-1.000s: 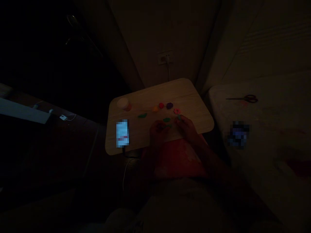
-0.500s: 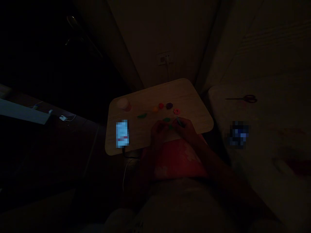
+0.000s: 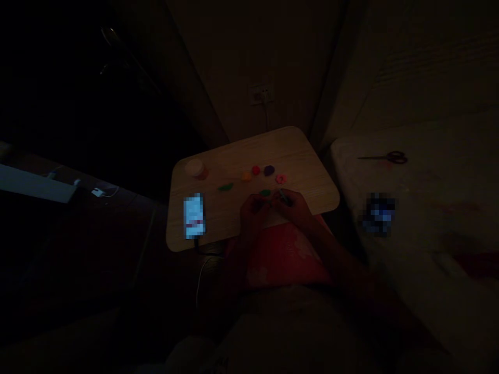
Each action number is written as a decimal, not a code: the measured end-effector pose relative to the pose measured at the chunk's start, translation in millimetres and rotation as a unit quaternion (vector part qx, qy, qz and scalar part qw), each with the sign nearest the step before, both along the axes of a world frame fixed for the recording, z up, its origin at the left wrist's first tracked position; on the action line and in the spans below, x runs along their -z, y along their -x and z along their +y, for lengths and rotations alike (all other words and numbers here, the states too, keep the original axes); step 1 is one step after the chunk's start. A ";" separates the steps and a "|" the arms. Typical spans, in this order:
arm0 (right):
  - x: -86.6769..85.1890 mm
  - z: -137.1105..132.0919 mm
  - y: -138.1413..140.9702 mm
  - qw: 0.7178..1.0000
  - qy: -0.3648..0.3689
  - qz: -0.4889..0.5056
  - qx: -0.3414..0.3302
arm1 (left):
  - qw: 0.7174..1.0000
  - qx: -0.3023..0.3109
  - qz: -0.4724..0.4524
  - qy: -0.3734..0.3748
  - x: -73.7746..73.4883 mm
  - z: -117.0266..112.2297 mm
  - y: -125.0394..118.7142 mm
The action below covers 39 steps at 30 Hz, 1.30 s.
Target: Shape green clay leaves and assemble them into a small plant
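Note:
The room is very dark. My left hand (image 3: 253,210) and my right hand (image 3: 293,203) meet over the near edge of a small wooden table (image 3: 304,150), fingers curled together. The right hand pinches a thin pale tool; what the left holds is too dark to name. Just beyond my fingers lies a green clay piece (image 3: 265,192). Farther back sit an orange lump (image 3: 246,176), a red lump (image 3: 256,170), a purple lump (image 3: 268,170) and a pink flower shape (image 3: 281,179). Another green leaf shape (image 3: 225,186) lies to the left.
A lit phone (image 3: 194,215) lies at the table's near left with a cable hanging below. A small pale tub (image 3: 195,168) stands at the back left. Scissors (image 3: 384,157) rest on the bed to the right. A wall socket (image 3: 260,95) is behind the table.
Both hands have drawn closer together and shifted slightly left near the green piece. The view has drifted a little to the right.

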State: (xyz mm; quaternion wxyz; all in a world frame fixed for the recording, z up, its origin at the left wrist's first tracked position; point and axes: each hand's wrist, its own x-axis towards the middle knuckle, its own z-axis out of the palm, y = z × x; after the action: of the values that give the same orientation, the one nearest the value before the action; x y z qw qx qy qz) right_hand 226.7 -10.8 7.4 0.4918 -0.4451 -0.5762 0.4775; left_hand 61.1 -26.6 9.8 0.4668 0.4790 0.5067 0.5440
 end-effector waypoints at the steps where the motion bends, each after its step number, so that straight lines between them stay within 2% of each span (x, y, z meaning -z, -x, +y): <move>1: 0.3 -0.1 -0.1 1.000 0.000 0.001 0.001 | 1.000 0.001 0.001 -0.001 0.4 0.0 0.1; 11: 3.5 0.5 0.7 1.000 0.000 -0.001 0.009 | 1.000 -0.002 0.009 0.012 0.3 0.0 0.5; 23: 3.1 0.4 3.2 1.000 -0.002 0.014 0.022 | 1.000 0.002 0.023 0.010 -7.6 -1.2 0.1; 39: 5.8 -0.5 0.8 1.000 0.008 0.000 0.024 | 1.000 -0.016 0.019 0.006 -2.4 -0.6 0.0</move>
State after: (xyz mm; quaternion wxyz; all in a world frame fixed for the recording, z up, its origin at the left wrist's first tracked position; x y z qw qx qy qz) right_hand 225.9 -11.3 1.6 0.4997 -0.4626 -0.5614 0.4704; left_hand 61.1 -27.2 12.2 0.4513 0.4783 0.5264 0.5390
